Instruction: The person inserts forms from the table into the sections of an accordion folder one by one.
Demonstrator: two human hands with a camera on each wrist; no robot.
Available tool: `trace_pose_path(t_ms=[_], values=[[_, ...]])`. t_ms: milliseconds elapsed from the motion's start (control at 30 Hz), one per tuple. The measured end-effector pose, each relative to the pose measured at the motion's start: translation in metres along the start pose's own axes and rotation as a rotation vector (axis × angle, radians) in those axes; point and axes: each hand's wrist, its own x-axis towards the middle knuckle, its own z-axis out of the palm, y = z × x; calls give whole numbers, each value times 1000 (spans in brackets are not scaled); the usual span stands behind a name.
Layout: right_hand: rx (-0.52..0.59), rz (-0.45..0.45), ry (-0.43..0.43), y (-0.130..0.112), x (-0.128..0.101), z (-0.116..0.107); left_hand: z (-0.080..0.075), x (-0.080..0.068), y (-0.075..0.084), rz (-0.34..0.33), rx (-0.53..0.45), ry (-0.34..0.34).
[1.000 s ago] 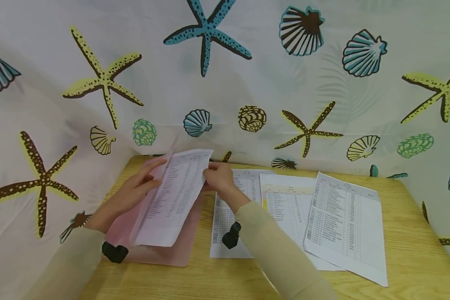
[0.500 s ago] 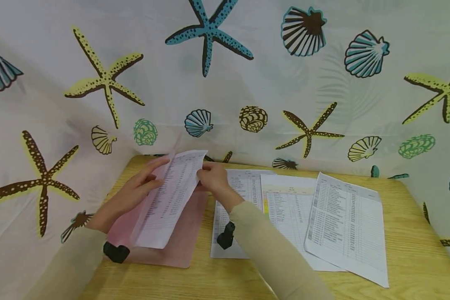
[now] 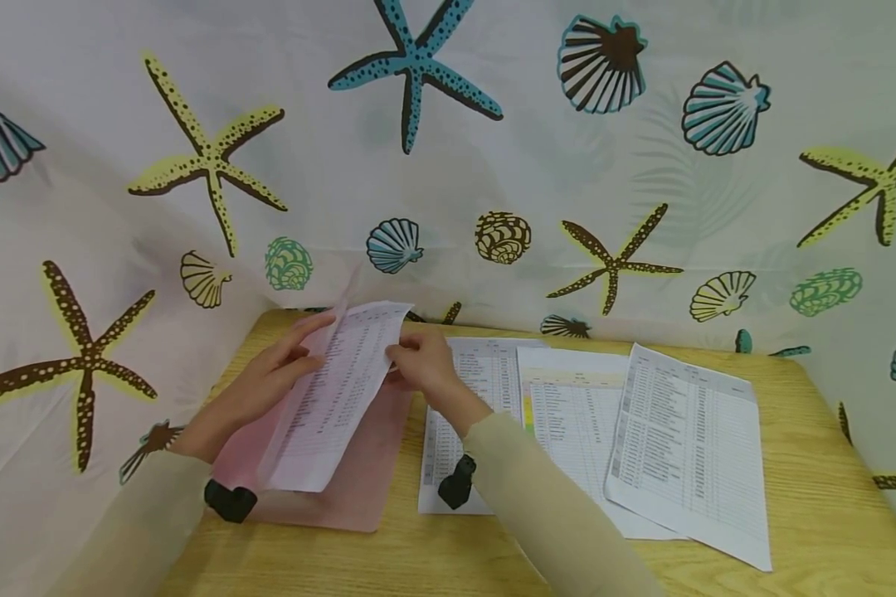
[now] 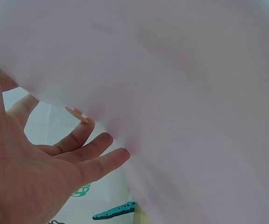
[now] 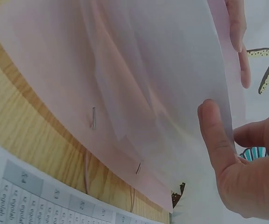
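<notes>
Right hand (image 3: 427, 361) shifted, pinching sheet (image 3: 343, 390) | left hand (image 3: 265, 380) spread on folder (image 3: 367, 477) | sleeve (image 3: 556, 502) over papers (image 3: 571, 414)

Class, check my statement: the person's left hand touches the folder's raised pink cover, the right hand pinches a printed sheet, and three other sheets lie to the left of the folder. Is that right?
Not quite: the three other sheets lie to the right of the pink folder, as the head view shows. The rest stands.

Repeated "sz egolab" entries on the printed sheet (image 5: 46, 198) in the right wrist view; other print illegible.
</notes>
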Motion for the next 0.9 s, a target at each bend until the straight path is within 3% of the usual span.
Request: trace_pose_path(t_ms=[300,900], values=[[29,12,-81,4,-18,-2,-1,2,-2,-14,16,4],[25,1,-51,1,-12,15,1,0,1,-23,-11,-4]])
